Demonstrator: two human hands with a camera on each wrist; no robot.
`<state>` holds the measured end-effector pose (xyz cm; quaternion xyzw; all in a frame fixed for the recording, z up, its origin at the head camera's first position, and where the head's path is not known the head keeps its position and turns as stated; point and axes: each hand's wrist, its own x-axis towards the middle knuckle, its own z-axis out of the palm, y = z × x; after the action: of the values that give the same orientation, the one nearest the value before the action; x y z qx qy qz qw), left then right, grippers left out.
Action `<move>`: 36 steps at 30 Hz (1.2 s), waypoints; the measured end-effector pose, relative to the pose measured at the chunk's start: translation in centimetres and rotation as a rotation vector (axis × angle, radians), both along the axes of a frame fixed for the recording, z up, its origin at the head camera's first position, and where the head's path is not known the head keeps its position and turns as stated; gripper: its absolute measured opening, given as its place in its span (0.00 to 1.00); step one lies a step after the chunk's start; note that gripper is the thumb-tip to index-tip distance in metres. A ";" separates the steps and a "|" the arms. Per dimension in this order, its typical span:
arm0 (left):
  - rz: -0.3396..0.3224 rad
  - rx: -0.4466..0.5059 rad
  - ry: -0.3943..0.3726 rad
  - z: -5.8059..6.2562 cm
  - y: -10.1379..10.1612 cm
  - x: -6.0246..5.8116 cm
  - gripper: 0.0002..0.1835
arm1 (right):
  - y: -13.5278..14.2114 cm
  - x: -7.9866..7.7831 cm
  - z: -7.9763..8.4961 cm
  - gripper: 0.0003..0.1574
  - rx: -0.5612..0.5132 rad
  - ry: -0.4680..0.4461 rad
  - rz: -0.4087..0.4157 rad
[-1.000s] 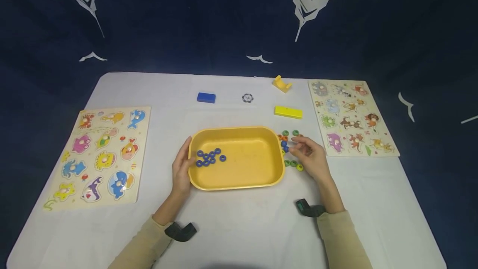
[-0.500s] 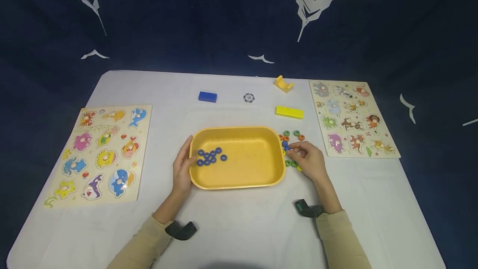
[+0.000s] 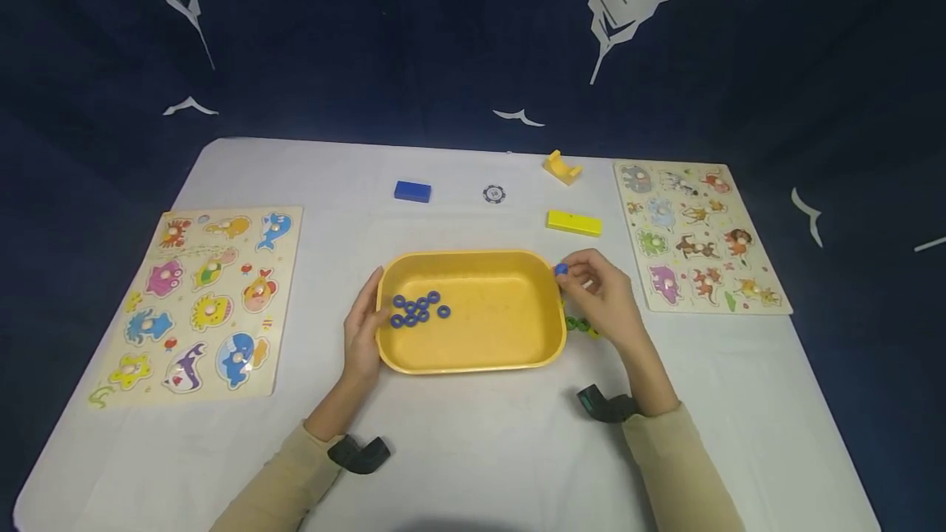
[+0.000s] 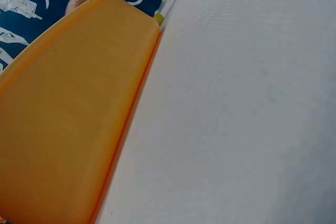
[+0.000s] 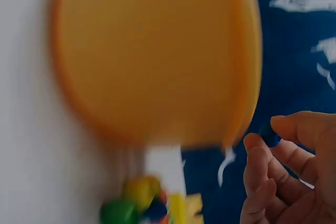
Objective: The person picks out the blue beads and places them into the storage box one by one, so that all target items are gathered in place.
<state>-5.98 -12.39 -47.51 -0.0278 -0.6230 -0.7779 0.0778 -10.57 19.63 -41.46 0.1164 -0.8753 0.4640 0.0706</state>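
A yellow plastic tray stands mid-table in the head view, with several blue ring-shaped beads in its left part. My left hand holds the tray's left end, thumb over the rim and fingers along the outer wall. Beyond the right end, my right hand pinches a blue bead between thumb and fingertips, close to the rim. The right wrist view shows this blue bead in the same fingertips, raised near the rim. Green beads lie partly under that hand; other loose beads there are hidden by it.
Animal puzzle boards lie at left and right. Behind the tray are a blue block, a round chip, a yellow bar and a yellow curved block. A dark patterned curtain hangs behind the table.
My right hand has reached down to the loose beads beside the tray, taken a blue one and lifted it toward the tray's right rim. My left hand keeps its hold on the tray.
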 end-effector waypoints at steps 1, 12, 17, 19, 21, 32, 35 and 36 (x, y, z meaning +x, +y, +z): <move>0.002 0.002 -0.001 0.0 0.0 0.0 0.30 | -0.8 -0.2 0.5 0.11 0.005 0.006 0.044; 0.008 0.012 0.006 -0.3 0.3 -0.1 0.31 | -9.0 -2.4 0.2 0.08 0.257 -0.075 0.397; -0.004 0.004 0.007 -0.2 0.3 -0.1 0.30 | -10.8 -2.9 -1.0 0.08 0.344 -0.096 0.426; -0.005 -0.003 0.010 -0.1 0.2 0.0 0.30 | -11.3 -3.0 -1.3 0.07 0.368 -0.098 0.429; -0.007 -0.007 0.011 0.0 0.1 0.0 0.31 | -11.7 -3.0 -1.6 0.07 0.393 -0.106 0.430; -0.008 0.009 -0.010 1.2 0.1 0.3 0.31 | -11.8 -2.3 -0.9 0.19 0.289 -0.117 0.444; -0.002 -0.010 -0.015 1.9 0.3 0.6 0.31 | -10.4 -1.8 0.0 0.20 0.156 -0.068 0.410; 0.001 -0.016 -0.018 2.1 0.3 0.6 0.31 | -9.8 -1.6 0.3 0.20 0.121 -0.042 0.390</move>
<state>-5.36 -12.11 -45.45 -0.0213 -0.6299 -0.7730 0.0723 -12.17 9.80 -41.21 0.2780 -0.8637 0.4178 -0.0462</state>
